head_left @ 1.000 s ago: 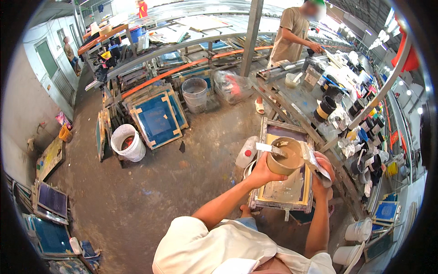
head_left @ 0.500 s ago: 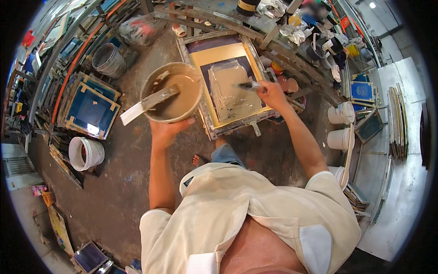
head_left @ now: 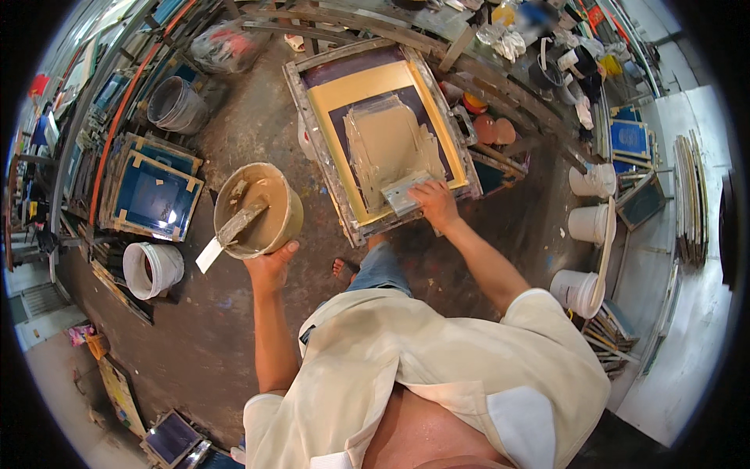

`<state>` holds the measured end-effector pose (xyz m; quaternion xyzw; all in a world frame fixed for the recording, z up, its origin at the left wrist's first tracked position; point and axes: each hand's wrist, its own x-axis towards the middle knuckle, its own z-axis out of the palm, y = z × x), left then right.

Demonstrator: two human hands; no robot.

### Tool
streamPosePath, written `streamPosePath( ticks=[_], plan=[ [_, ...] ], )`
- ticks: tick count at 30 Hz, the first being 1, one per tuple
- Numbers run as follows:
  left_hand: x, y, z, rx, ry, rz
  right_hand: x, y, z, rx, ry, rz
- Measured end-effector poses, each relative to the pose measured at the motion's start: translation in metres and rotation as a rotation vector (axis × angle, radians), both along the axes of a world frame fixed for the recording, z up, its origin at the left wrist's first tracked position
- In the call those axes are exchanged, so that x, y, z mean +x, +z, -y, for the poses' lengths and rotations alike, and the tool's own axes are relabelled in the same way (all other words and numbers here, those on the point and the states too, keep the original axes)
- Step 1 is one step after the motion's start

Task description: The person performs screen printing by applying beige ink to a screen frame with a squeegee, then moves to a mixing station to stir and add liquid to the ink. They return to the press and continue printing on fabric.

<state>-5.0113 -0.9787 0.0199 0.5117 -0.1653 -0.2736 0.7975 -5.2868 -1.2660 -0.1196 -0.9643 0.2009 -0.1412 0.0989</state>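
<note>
My left hand grips a bucket from below and the side, its thumb up along the wall. Tan ink fills part of the bucket, and a smeared flat stirring stick with a white end leans over its rim. In my right hand is a flat, wide grey squeegee, closed under my fingers. Its blade lies on the near part of a wood-framed printing screen. A thick tan ink patch covers the dark middle of the screen, inside a yellow border.
Framed screens lean in a stack at left, near a white bucket and a grey bucket. White tubs line the right side. A wooden rail runs behind the screen, with cluttered containers beyond.
My right hand has drawn the squeegee toward me, from the middle of the ink patch to the screen's near end. My left hand has lowered the bucket leftward, away from the screen.
</note>
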Motion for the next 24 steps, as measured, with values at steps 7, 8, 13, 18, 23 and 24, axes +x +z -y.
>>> streamPosePath(
  ticks=[7,8,13,18,23,24],
  plan=[
    [0.006,-0.003,-0.002,0.086,-0.009,0.069,0.016,0.064,0.037,0.343,-0.557,-0.271],
    [0.006,-0.001,-0.002,0.082,-0.01,0.063,0.018,0.063,0.042,0.32,-0.639,-0.247],
    [0.006,-0.004,-0.014,0.06,0.024,0.041,0.035,0.063,0.049,0.284,-0.935,-0.319],
    [0.012,-0.016,-0.036,0.027,0.054,-0.004,0.069,0.061,0.05,0.312,-1.081,-0.432],
    [0.012,-0.018,-0.038,0.053,0.138,-0.002,0.091,0.054,0.05,0.431,-1.189,-0.485],
    [0.013,-0.016,-0.034,0.055,0.142,-0.005,0.092,0.051,0.05,0.428,-1.21,-0.49]
  ],
)
